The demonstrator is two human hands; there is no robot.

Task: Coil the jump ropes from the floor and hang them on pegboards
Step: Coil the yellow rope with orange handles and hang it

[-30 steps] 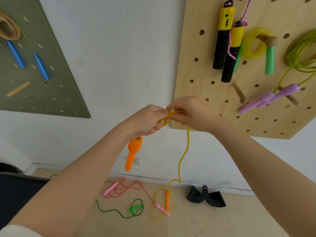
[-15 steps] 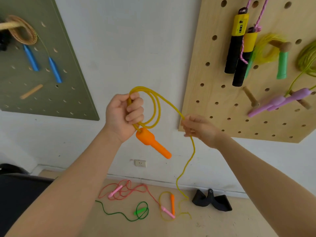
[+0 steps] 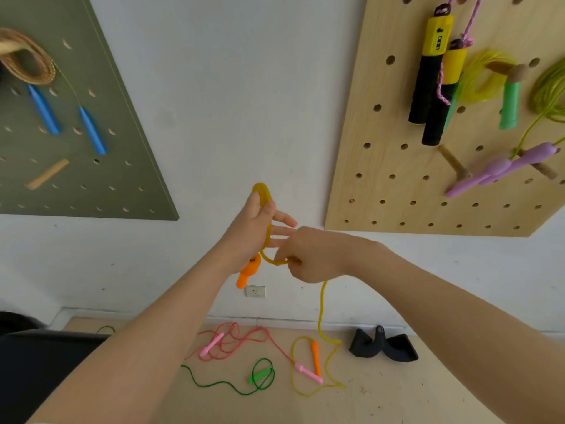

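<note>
Yellow rope is running from the person's hands down to the floor, where its slack and second orange handle are lying beside a pink rope and a green rope. The left hand is holding the gathered loops across its palm with fingers extended, the first orange handle dangling below it. The right hand is pinching the cord and feeding it toward the coil. The cord is looking light, limp and smooth, so loops are likely to slip unless gripped close together near the handle. The wooden pegboard is waiting above, to the right.
</note>
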